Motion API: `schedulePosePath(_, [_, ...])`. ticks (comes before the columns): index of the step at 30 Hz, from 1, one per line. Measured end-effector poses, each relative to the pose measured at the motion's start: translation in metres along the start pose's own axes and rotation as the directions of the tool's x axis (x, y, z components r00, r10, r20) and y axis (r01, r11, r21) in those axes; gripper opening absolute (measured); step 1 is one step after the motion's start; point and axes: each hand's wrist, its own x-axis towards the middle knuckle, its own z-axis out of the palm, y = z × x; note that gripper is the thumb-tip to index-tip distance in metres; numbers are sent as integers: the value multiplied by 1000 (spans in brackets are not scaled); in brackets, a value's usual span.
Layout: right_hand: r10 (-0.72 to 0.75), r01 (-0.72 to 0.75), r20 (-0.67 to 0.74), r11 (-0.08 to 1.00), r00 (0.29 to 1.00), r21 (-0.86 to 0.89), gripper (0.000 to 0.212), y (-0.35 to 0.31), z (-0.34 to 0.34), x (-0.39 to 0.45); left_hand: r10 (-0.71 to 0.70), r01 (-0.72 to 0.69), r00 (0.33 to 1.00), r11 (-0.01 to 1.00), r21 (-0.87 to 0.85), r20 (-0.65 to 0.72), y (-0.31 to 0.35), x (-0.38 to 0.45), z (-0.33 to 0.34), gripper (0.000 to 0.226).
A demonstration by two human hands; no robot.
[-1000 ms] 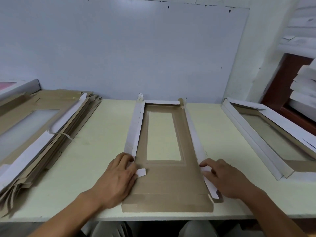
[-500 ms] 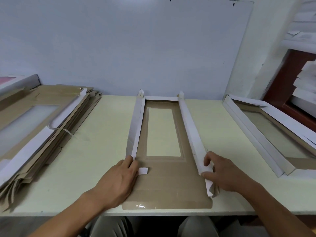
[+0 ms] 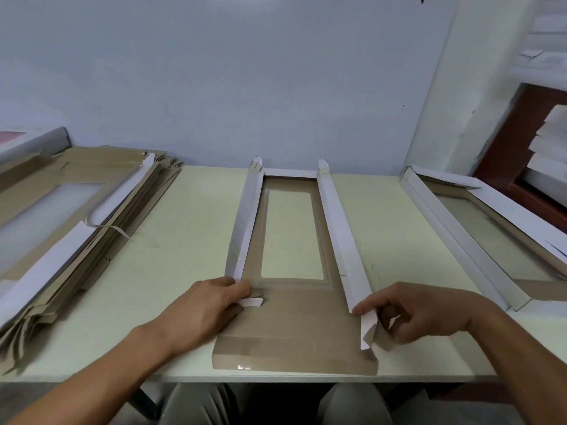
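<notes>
A flat brown cardboard box blank (image 3: pixel 294 332) with a clear window (image 3: pixel 290 231) lies in front of me on the table. Its white left side flap (image 3: pixel 244 222) and right side flap (image 3: pixel 340 228) are folded up along the window. My left hand (image 3: pixel 205 314) presses flat on the blank at the near end of the left flap, beside a small white tab (image 3: pixel 251 302). My right hand (image 3: pixel 420 314) pinches the near end of the right flap and its end tab (image 3: pixel 368 329) between thumb and fingers.
A stack of flat box blanks (image 3: pixel 70 234) fills the left of the pale table (image 3: pixel 184 240). A folded windowed box (image 3: pixel 491 234) lies at the right. A wall stands close behind. White boxes (image 3: pixel 549 139) sit on a red-brown shelf at far right.
The right flap has been folded up and over, from leaning outward to standing along the window. My right hand slid to its near end and now pinches it. My left hand stayed put.
</notes>
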Motion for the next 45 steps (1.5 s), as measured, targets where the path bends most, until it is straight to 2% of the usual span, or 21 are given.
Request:
schedulePosePath(3, [-49,43,45,993,998,114,67,5,-2,1,47,-48,999,998,40,27,-1,-2,-3,34])
schedulePosePath(5, [-56,60,-39,991,998,119,50,8,3,8,61,-68,994,994,82,85,4,-4,-9,52])
schedulePosePath(7, [-67,74,-175,997,982,33,22,7,12,17,83,-100,986,989,109,146,7,-7,-13,73])
schedulePosePath(8, [-79,71,-246,997,966,-39,13,7,16,21,91,-112,980,987,111,177,8,-9,-13,70])
schedulePosePath(10, [-118,51,-380,982,918,-181,15,8,23,29,74,-101,961,991,90,265,9,-14,-11,71])
schedulePosePath(13, [-200,2,-538,938,819,-346,18,11,32,34,39,-105,930,981,164,365,14,-21,-8,107])
schedulePosePath(14, [-231,-18,-573,918,786,-396,17,13,35,34,41,-121,933,971,204,357,16,-24,-6,110])
schedulePosePath(18, [-384,-18,-617,840,687,-542,14,11,47,33,129,-163,982,945,284,136,22,-27,-1,83])
schedulePosePath(24, [-454,152,-596,860,662,-487,18,6,49,32,162,-158,987,932,326,14,30,-21,-5,35])
schedulePosePath(27, [-427,182,-602,887,675,-425,17,4,44,31,165,-163,986,952,260,15,26,-16,-3,36])
schedulePosePath(30, [-363,202,-618,927,698,-316,14,3,36,29,138,-136,990,987,81,-23,22,-10,-6,42])
schedulePosePath(33, [-308,232,-552,951,774,-205,18,3,30,27,53,-61,991,996,-61,-122,19,-3,-12,24])
schedulePosePath(36, [-286,218,-476,956,832,-194,36,4,25,23,-94,78,990,987,-137,-109,17,6,-12,33])
schedulePosePath(38, [-235,233,-466,970,853,-64,32,2,22,21,-168,150,982,972,-179,-91,17,10,-10,37])
schedulePosePath(40, [-191,232,-499,972,845,21,31,5,20,22,-223,205,971,960,-191,-81,18,15,-8,36])
schedulePosePath(43, [-184,204,-608,978,773,-37,15,6,24,31,-303,291,952,942,-166,-50,16,21,-3,32])
schedulePosePath(45, [-189,202,-646,978,740,-54,25,4,29,36,-345,342,938,933,-113,-12,15,26,0,21])
